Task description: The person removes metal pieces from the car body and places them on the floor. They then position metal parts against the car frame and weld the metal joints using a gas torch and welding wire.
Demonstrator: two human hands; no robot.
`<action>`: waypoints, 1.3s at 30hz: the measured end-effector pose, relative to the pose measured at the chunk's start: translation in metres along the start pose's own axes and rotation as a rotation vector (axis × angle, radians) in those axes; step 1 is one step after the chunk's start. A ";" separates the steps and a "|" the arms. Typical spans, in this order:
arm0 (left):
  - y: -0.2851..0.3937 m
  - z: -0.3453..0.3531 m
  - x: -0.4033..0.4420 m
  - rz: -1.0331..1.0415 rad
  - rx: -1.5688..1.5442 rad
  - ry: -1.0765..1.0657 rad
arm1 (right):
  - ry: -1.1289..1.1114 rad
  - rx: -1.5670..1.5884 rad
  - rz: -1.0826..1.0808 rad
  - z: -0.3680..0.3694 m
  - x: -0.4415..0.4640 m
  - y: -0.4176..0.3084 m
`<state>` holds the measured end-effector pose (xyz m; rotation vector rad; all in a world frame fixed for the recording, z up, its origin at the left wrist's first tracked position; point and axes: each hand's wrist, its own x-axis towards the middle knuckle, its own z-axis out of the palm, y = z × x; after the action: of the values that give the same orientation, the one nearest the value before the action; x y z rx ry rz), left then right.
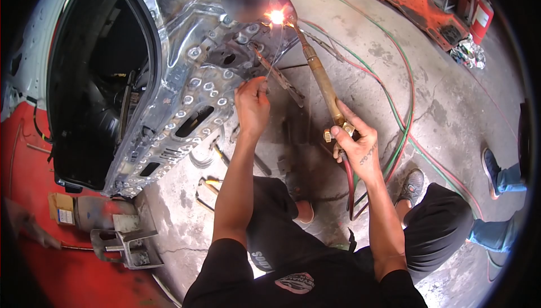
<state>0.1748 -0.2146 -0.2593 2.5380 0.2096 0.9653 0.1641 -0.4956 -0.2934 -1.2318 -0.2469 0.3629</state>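
My right hand (360,144) is wrapped round the valve end of a brass gas torch (324,82). The torch tip points up to a bright flame (276,17) at the edge of a bare metal car body panel (194,77). Between the fingers of my left hand (252,106) is a thin welding rod (275,54), its far end running up to the glow. Locking pliers (277,74) hang from the panel just beyond my left hand. Glare hides the exact spot where rod, flame and metal meet.
Green and red hoses (407,102) loop over the concrete floor to the torch. A wire coil (202,157) and pliers (209,183) lie beneath the panel. A fire extinguisher (480,21) and red metal frame (408,5) stand top right. Another person's jeans (496,233) are at right.
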 end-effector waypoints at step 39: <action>-0.004 0.002 0.000 0.102 0.045 0.051 | -0.007 -0.006 0.001 -0.001 0.001 0.002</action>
<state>0.1763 -0.2111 -0.2620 2.5888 0.1188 1.0768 0.1647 -0.4956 -0.2953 -1.2367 -0.2538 0.3675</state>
